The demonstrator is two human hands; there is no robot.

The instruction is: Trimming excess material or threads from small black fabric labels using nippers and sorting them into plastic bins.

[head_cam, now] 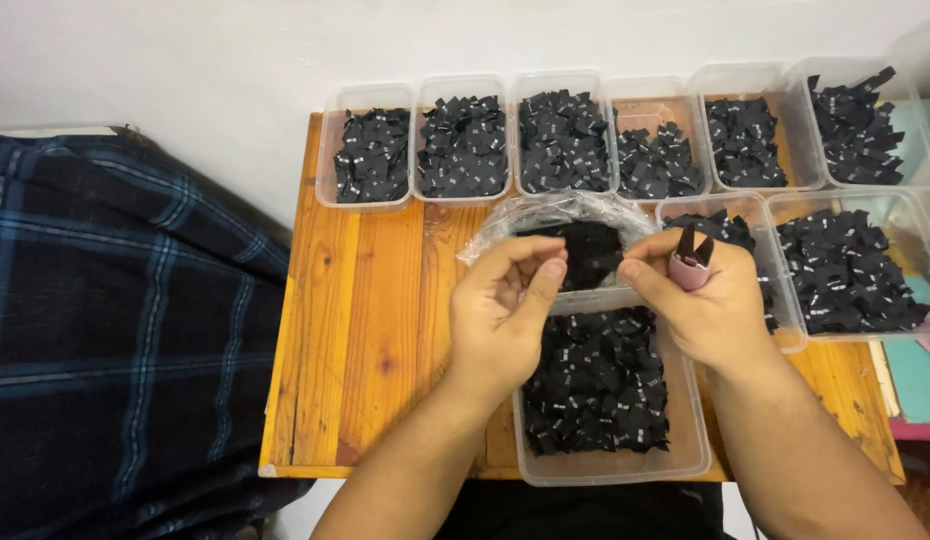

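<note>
Leftmost, a dark blue plaid cloth (115, 330) lies beside the low wooden table (365, 320) of orange-brown planks. Along the table's far edge stands a row of six clear plastic tubs (363, 145), each holding small black woven labels with pale markings. Nearer the middle, the left hand (500, 310) hovers above the table with its fingers curled and thumb close to the forefinger, pinching at the edge of a crumpled clear plastic bag (565, 215) that contains a bundle of black labels (590, 250). Below both hands sits a clear rectangular plastic tub (610, 465) at the table's near edge, loosely filled with more black labels. The right hand (705, 305) grips the bag's other side and also holds a small pinkish thread snipper (693, 262) with dark blades pointing upward, tucked against its fingers. Further right, two more clear tubs (885, 335) of black labels rest on the table, one partly hidden behind the right hand.
</note>
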